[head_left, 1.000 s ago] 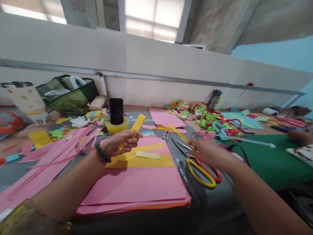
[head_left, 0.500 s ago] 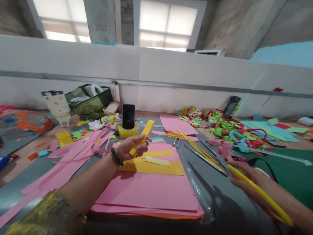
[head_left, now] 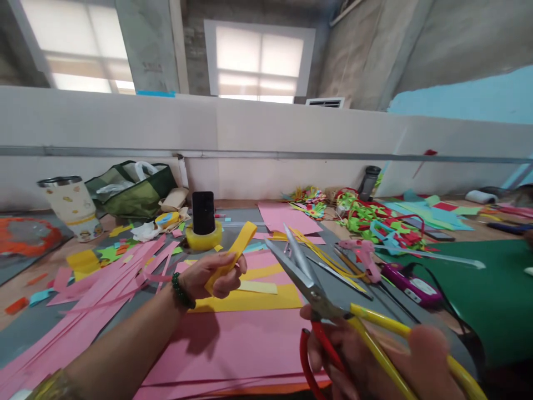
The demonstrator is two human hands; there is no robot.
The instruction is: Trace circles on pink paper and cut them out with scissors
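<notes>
Left grip: a yellow paper strip (head_left: pixel 233 250) is pinched upright in the left hand (head_left: pixel 214 276), above the pink sheets (head_left: pixel 250 339).
Right grip: scissors (head_left: pixel 316 300) are clasped by the right hand (head_left: pixel 375 366), blades parted, just beside the strip.

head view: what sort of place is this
Probably a paper-craft workshop: pink paper sheets and cut strips cover the table, the right hand holds scissors, and a glue gun lies near coloured cut-outs.

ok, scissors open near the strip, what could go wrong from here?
The scissors in the right hand have open blades pointing toward the left hand, which pinches the yellow strip and could get nicked.
The strip is held at its lower end only, so it may flex and cut crooked.
</notes>
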